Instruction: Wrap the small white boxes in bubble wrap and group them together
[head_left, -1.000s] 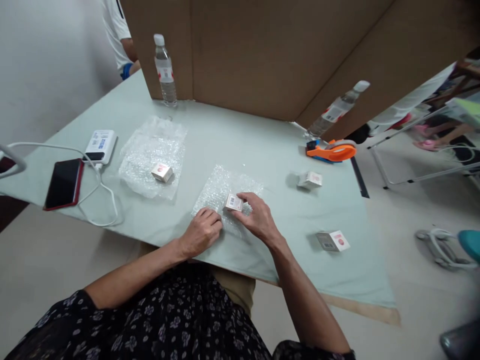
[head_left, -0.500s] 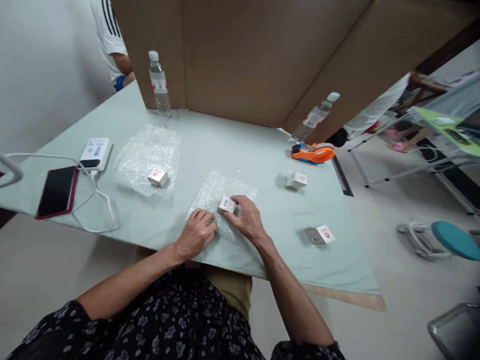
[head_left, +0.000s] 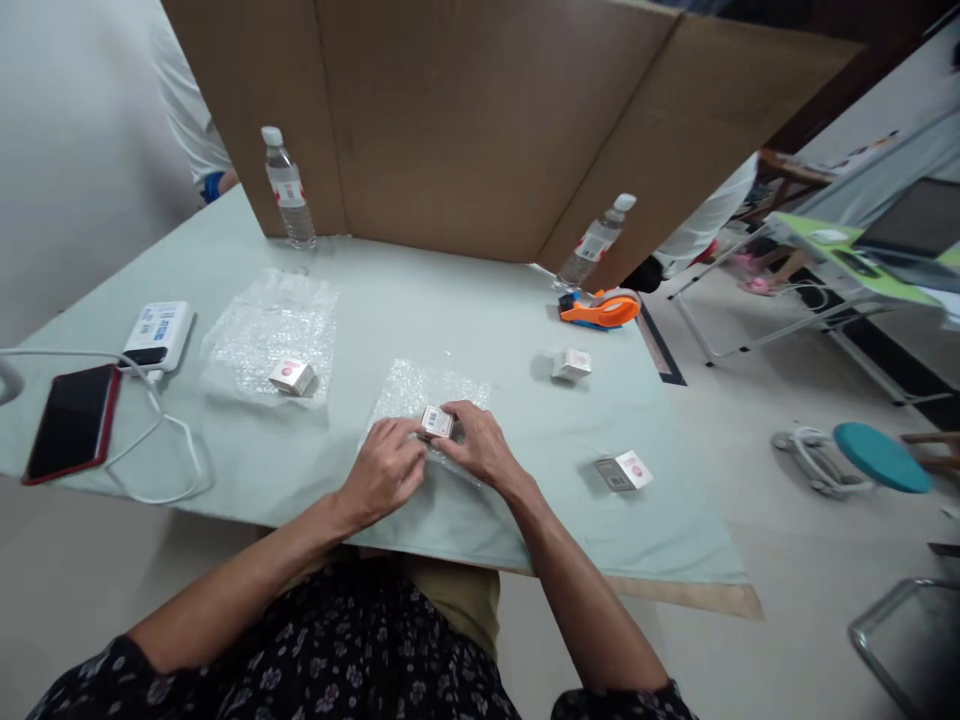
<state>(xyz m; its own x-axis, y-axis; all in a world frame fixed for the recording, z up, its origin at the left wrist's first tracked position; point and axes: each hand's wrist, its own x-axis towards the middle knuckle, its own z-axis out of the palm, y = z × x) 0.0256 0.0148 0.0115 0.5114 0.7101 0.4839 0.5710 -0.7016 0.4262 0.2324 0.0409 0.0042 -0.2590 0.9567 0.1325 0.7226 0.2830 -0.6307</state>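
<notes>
A small white box [head_left: 436, 422] with a barcode on its top sits over a sheet of bubble wrap [head_left: 397, 388]. My right hand [head_left: 480, 445] grips that box from the right, thumb on the near side and fingers on the far side. From the left, my left hand [head_left: 384, 468] reaches its index finger to the box's left end. Its other fingers are curled, and whatever lies under them is hidden. A second bubble wrap sheet [head_left: 247, 325] lies to the left with another small box [head_left: 292, 376] on it. Two more small boxes stand to the right, one farther back [head_left: 573, 365], one nearer [head_left: 625, 471].
An orange tape dispenser [head_left: 604, 309] lies at the back right. Water bottles stand left [head_left: 289, 190] and right [head_left: 596, 243] before a cardboard screen [head_left: 465, 130]. On the left are a phone [head_left: 73, 422], a white power bank [head_left: 161, 335] and a looping cable [head_left: 196, 455].
My left index finger has come to the box's left end. The box and my right hand have shifted slightly left over the wrap. The whole view has also shifted.
</notes>
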